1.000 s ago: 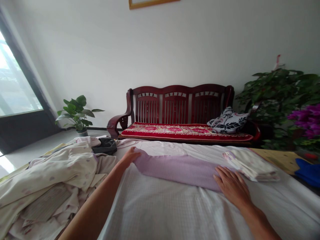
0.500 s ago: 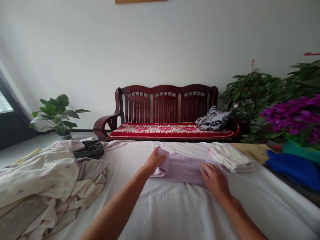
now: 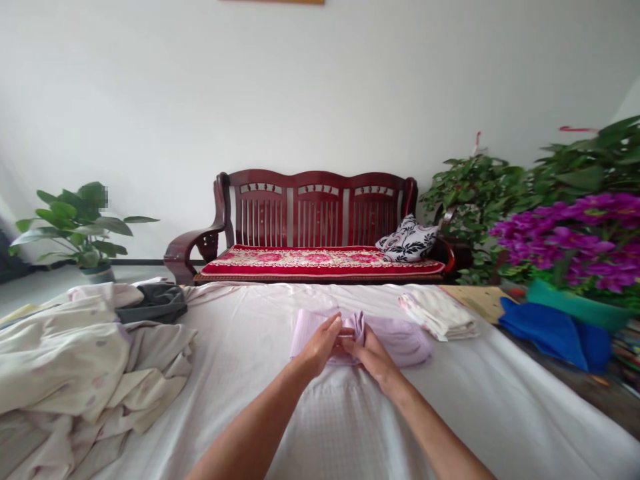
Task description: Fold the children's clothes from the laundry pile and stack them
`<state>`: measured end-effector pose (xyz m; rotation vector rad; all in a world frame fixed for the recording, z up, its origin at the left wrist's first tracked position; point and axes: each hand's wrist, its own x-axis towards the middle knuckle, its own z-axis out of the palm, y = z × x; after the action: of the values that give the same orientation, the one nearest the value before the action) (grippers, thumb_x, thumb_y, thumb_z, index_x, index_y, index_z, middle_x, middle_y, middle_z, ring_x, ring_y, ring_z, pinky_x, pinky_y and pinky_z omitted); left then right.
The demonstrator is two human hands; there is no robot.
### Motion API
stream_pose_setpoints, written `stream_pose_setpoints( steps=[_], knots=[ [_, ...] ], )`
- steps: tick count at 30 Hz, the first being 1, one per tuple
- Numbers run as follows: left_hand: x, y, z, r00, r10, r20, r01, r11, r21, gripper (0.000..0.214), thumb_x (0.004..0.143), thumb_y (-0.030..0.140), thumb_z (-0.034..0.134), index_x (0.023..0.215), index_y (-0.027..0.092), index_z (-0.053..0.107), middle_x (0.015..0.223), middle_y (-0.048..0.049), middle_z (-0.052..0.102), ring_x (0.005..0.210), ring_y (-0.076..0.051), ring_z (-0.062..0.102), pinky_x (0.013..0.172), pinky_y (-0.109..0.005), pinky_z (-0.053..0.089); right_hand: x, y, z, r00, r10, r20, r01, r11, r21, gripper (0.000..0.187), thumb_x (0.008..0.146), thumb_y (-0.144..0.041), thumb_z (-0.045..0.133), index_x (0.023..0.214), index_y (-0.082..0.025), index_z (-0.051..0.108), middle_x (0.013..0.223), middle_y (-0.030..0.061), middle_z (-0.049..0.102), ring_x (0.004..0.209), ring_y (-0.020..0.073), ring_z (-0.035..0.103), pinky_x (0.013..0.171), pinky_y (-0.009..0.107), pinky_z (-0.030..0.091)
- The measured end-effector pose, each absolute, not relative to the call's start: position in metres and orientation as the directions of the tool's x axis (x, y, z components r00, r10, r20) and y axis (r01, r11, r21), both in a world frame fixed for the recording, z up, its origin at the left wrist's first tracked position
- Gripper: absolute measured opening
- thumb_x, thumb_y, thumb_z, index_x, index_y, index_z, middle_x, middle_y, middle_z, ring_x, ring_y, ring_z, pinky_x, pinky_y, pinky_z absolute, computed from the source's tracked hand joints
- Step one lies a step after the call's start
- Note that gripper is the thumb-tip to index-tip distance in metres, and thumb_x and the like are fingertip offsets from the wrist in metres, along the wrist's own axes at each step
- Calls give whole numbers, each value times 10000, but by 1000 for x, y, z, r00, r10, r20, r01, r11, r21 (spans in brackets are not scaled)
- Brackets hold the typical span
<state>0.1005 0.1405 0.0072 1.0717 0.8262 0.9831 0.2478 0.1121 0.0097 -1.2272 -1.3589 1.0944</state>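
Note:
A lilac folded garment (image 3: pixel 405 340) lies across the middle of the white-covered table, its left part doubled over and a raised fold standing near the centre. My right hand (image 3: pixel 375 357) pinches that raised fold between thumb and fingers. Just to its left, my left hand (image 3: pixel 320 347) rests on the doubled layer with its fingers stretched out, tips close to the right hand. Which kind of garment it is, I cannot tell. Farther right lies a folded white garment (image 3: pixel 440 313), touched by neither hand.
Rumpled clothes (image 3: pixel 65 360) are heaped on the table's left side, with a dark grey piece (image 3: pixel 155 303) behind. At the right are a blue cloth (image 3: pixel 555 333) and a pot of purple flowers (image 3: pixel 575 233). A wooden bench (image 3: pixel 317 213) stands beyond the table.
My left hand has laid the garment's left end over and sits farther along it. My right hand has moved left from the garment's right part to the fold. The view has turned slightly right.

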Motion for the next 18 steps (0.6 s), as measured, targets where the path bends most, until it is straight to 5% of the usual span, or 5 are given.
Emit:
stream_pose_setpoints(
  steps=[5, 8, 13, 18],
  knots=[
    [79, 140, 22, 189, 971, 145, 30, -153, 988, 463, 957, 453, 505, 1265, 134, 637, 1067, -141, 748, 996, -242, 705, 909, -389, 543, 254, 119, 6, 225, 974, -5, 131, -35, -991, 433, 715, -396, 638, 1101, -201, 657, 879, 36, 718, 789, 243, 667, 558, 297, 519],
    [65, 144, 17, 55, 926, 373, 355, -367, 860, 387, 988, 363, 437, 1237, 186, 675, 1184, -102, 732, 1149, -241, 656, 1053, -396, 472, 267, 124, 8, 324, 946, -6, 98, -40, -994, 380, 699, -414, 601, 1003, -196, 674, 804, 39, 702, 751, 241, 653, 491, 280, 488],
    [58, 138, -3, 299, 852, 430, 676, -507, 534, 487, 1034, 389, 360, 1449, 192, 518, 1507, -91, 524, 1482, -289, 338, 1214, -491, 282, 294, 131, 14, 421, 904, 77, 216, -18, -976, 399, 725, -465, 583, 987, -181, 684, 771, 48, 703, 742, 240, 648, 515, 284, 490],
    [66, 132, -15, 447, 825, 345, 768, -552, 324, 544, 1042, 460, 330, 1525, 223, 413, 1612, -76, 369, 1534, -326, 179, 1222, -589, 199, 323, 139, 14, 410, 861, 300, 464, 86, -881, 492, 736, -364, 562, 1188, -201, 669, 1054, 79, 745, 1088, 287, 656, 836, 342, 544]
  ],
)
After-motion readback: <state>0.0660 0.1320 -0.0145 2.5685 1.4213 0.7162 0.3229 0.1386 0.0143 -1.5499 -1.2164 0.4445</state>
